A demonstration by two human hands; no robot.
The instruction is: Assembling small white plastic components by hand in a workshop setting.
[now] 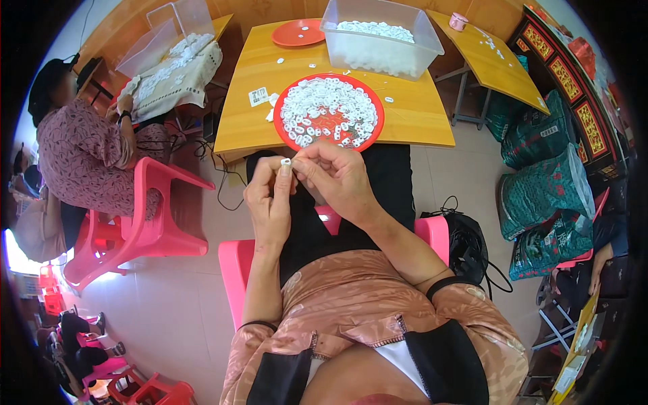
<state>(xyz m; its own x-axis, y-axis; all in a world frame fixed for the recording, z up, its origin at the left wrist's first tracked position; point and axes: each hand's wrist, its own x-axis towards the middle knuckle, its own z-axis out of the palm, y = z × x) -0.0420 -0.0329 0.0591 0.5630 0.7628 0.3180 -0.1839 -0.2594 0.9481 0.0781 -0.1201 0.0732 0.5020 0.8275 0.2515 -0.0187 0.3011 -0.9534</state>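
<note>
Between its thumb and forefinger, my left hand (268, 202) pinches a small white plastic piece (285, 162) with a dark opening. Close beside that piece, my right hand (337, 179) is closed, thumb and forefinger pressed together; what they grip, if anything, is too small to make out. Both hands are over my lap, just in front of the table edge. Beyond them a red round tray (380, 121) holds a heap of small white oval plastic pieces (329, 101) with dark holes, spread more thinly on its near side.
A wooden table (418, 125) carries the tray, a clear plastic bin (378, 50) of white pieces and an orange-red plate (287, 34). At left a person (94, 148) sits by a cloth-covered table. Green packed sacks (540, 189) are stacked at right. Black cables (229, 185) run along the floor.
</note>
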